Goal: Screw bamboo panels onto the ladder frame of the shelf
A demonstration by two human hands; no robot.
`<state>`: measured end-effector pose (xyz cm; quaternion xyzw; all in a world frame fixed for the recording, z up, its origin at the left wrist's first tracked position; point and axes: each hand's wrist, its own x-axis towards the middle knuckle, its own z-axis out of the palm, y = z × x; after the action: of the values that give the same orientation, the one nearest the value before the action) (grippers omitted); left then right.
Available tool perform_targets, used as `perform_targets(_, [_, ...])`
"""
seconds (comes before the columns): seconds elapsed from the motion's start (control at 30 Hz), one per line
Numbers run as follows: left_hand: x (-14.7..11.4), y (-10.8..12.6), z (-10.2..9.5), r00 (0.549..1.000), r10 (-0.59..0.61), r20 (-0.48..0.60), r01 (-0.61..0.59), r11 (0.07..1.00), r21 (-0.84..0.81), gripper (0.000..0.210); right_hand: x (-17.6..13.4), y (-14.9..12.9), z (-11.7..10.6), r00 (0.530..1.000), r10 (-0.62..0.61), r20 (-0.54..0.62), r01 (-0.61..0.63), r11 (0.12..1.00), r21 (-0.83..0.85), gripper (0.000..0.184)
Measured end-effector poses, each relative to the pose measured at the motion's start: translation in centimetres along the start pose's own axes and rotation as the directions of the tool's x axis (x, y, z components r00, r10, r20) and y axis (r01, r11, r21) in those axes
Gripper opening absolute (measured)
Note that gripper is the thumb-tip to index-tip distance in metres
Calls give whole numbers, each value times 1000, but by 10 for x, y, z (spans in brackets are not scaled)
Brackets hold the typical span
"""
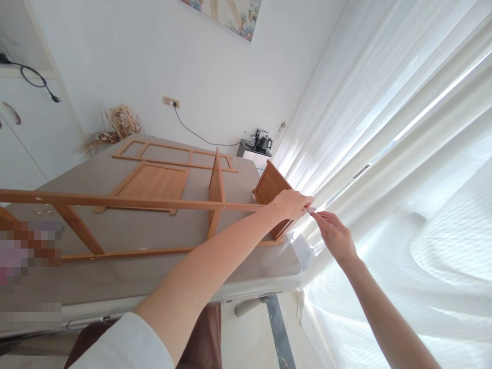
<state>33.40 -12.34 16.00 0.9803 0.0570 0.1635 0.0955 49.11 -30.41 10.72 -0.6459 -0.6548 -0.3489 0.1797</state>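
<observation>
A wooden shelf frame stands on the covered table, its long rail running from the left edge toward the right. My left hand is closed around the right end of that rail, beside an upright wooden panel. Just to the right, my right hand pinches a small thin item at the rail's end, nearly touching the left fingertips. Its kind is too small to tell. Another wooden crosspiece panel joins the frame near its middle.
On the table lie a flat wooden panel and a slatted wooden frame. Dried stalks sit at the far left corner. Behind the far right corner is a kettle. White curtains hang close on the right.
</observation>
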Motion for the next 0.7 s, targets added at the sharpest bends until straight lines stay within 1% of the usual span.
perform_targets(0.17, [-2,2,-3,1000,-10,11,10,1000,-12,22,0,-18,5,988,153,-15,-150,984,100,24])
perform_targets(0.27, [-3,3,-5,1000,-9,8,9,1000,-13,22,-1,-26,9,967,254,2,-250,953,171,22])
perform_targets(0.33, [-3,3,-5,1000,-10,8,10,1000,-13,22,-2,-29,10,955,298,3,-292,934,204,23])
perform_targets(0.43, [-3,2,-5,1000,-11,13,12,1000,-15,21,-5,-28,11,955,297,-10,-289,936,201,24])
perform_targets(0.57, [-3,2,-5,1000,-16,16,16,1000,-20,20,-5,-23,9,972,231,-49,-222,964,144,26])
perform_targets(0.7, [-4,3,-7,1000,-13,10,13,1000,-24,20,-1,-22,7,982,181,-54,-176,981,80,28])
